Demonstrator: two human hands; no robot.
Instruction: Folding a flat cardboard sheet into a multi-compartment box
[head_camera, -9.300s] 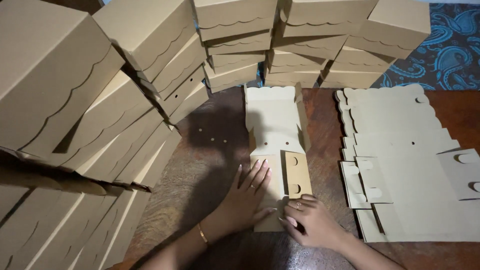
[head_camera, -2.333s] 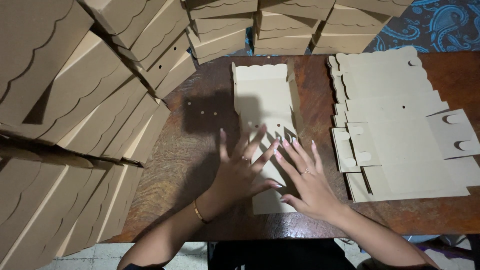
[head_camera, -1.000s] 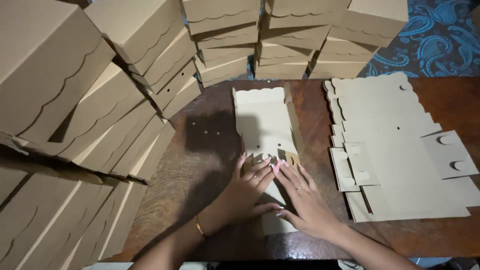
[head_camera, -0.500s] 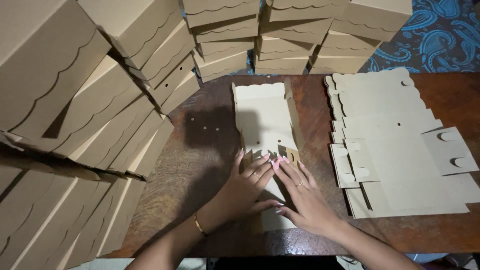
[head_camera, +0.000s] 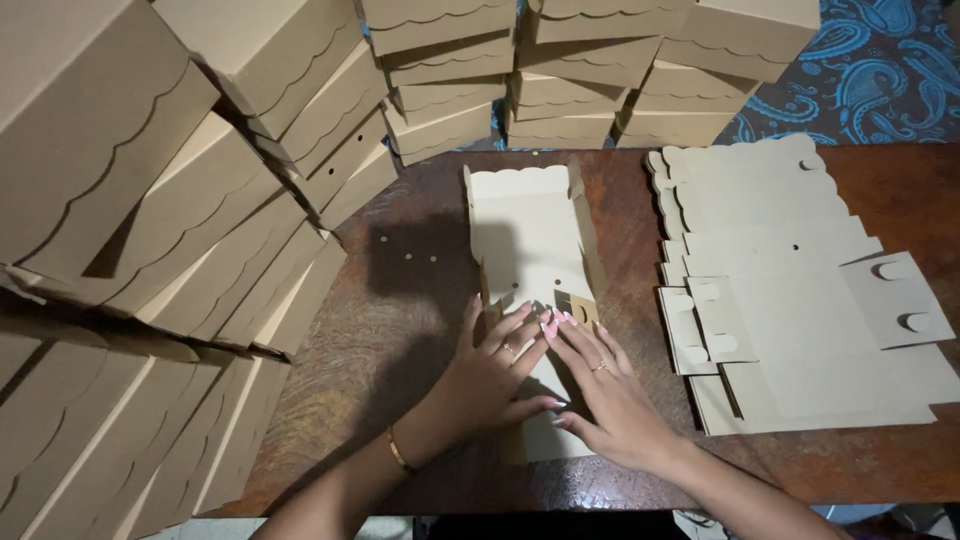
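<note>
Both hands barely shifted since a moment before, left hand (head_camera: 492, 375) and right hand (head_camera: 610, 395) laid open and flat, nothing gripped, fingers spread on the pale flat die-cut cardboard box blank (head_camera: 530, 235), centred on the dark brown wooden table (head_camera: 400, 330), stacked folded brown cardboard boxes (head_camera: 560, 90) ranged beyond.

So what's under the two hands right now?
Both the left hand and right hand press flat on the pale, partly folded cardboard box blank; its near panel is mostly covered by them.

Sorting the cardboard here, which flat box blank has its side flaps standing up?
The single box blank under both hands, mid-table; the stack of blanks on the right lies fully flat.
</note>
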